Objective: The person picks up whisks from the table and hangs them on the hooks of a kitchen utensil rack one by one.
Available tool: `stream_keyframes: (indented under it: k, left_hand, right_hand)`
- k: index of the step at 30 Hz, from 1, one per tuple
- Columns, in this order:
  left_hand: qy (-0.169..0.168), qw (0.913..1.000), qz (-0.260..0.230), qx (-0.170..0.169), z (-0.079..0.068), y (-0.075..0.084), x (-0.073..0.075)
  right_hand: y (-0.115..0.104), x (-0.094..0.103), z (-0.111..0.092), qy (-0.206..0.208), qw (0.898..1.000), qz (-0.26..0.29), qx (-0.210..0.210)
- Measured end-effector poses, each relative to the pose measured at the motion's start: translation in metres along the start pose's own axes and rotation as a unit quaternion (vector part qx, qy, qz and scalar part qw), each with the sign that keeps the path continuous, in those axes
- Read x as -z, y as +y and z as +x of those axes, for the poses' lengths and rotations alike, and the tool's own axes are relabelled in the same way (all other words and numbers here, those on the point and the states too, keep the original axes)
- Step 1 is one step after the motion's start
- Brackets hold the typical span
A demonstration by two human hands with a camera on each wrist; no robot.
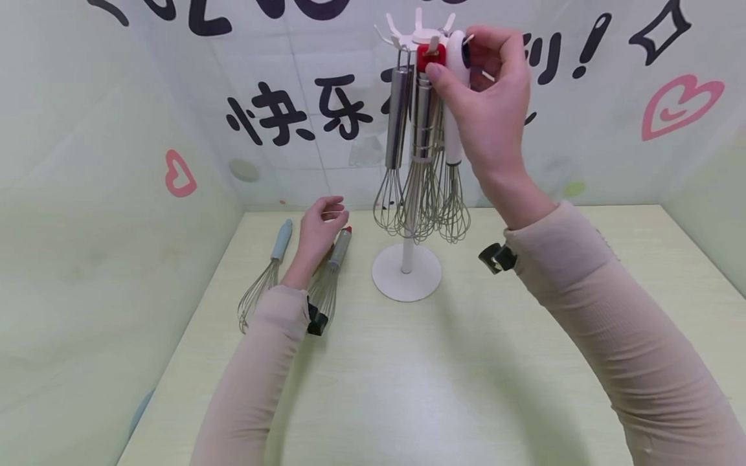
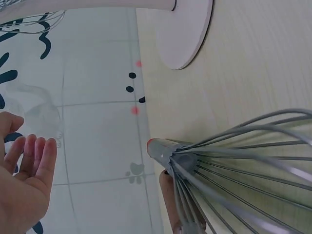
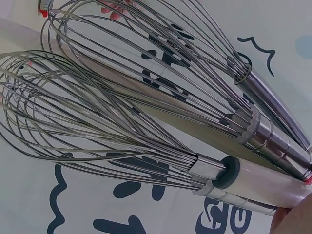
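My right hand (image 1: pixel 495 97) is up at the top of a white hanging rack (image 1: pixel 406 275), its fingers and thumb around the upper end of a white-handled whisk (image 1: pixel 453 139). The thumb tip lies over the red end of a steel-handled whisk (image 1: pixel 423 116). Left of these hangs a slim steel whisk (image 1: pixel 398 116); more wires overlap behind. My left hand (image 1: pixel 317 230) holds nothing, fingers loosely bent, above the lying whisks. Beneath it are a grey-handled whisk (image 1: pixel 340 249) with a red end and, in the left wrist view, a brown-handled whisk (image 2: pixel 169 200), partly hidden.
A blue-handled whisk (image 1: pixel 282 241) lies on the pale wooden table (image 1: pixel 408 382), left of my left hand. Close behind the rack hangs a printed backdrop (image 1: pixel 350 168). Rack hooks (image 1: pixel 390 26) spread outward around the top.
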State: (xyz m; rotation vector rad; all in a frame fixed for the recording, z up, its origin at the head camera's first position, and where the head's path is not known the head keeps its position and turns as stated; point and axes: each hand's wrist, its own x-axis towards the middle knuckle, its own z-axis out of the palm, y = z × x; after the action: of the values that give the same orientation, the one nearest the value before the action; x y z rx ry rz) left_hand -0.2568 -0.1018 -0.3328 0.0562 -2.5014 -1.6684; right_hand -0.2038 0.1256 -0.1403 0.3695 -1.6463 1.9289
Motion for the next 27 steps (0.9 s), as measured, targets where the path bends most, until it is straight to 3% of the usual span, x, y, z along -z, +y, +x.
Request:
stream_keyframes:
  k: [10,27]
  left_hand:
    - [-0.018,0.9974,0.066,0.023,-0.002,-0.020,0.000]
    - [-0.048,0.9925,0.091,0.066,-0.005,-0.045,0.001]
  right_hand:
    - [-0.002,-0.005,-0.001,0.014,1.000,-0.015,0.005]
    - [-0.003,-0.009,-0.004,0.026,0.999,-0.019,0.002]
